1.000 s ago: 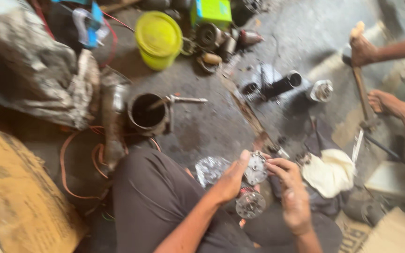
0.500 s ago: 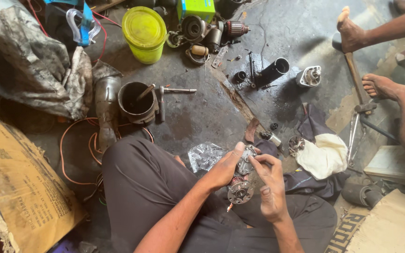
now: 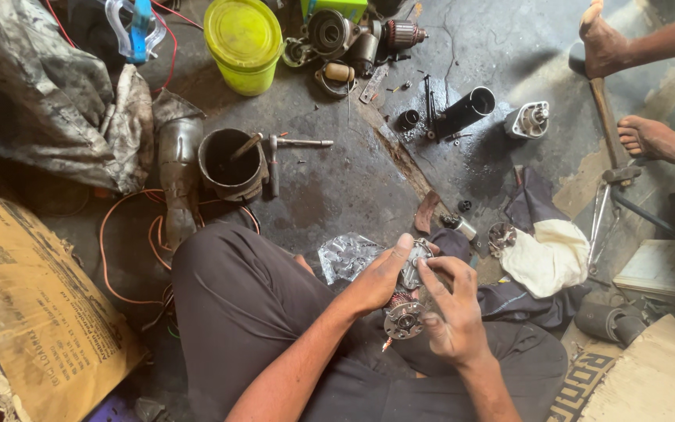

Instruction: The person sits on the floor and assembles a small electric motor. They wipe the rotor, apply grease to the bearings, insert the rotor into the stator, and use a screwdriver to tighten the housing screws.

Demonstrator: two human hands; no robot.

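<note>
The motor part (image 3: 408,301) sits over my lap, at about 6 o'clock in the view, gripped between both hands. It is a small metal assembly: a round end plate with a centre hub low down, copper-coloured windings showing at mid-height, a grey cast piece on top. I judge it dense for its size, rigid, and probably greasy, so slippery on smooth faces. The windings and any thin leads look like the fragile points; the sound hold is on the cast body and the plate rim.

My left hand (image 3: 376,277) is clasped on its upper left side, thumb along the top. My right hand (image 3: 451,312) is closed on its right side, fingers pressing the top piece.

At 3 o'clock a pale rag (image 3: 548,254) lies on the floor (image 3: 337,187). At 11 o'clock stands a dark oily can (image 3: 230,162); at 12, a yellow tub (image 3: 244,43).
</note>
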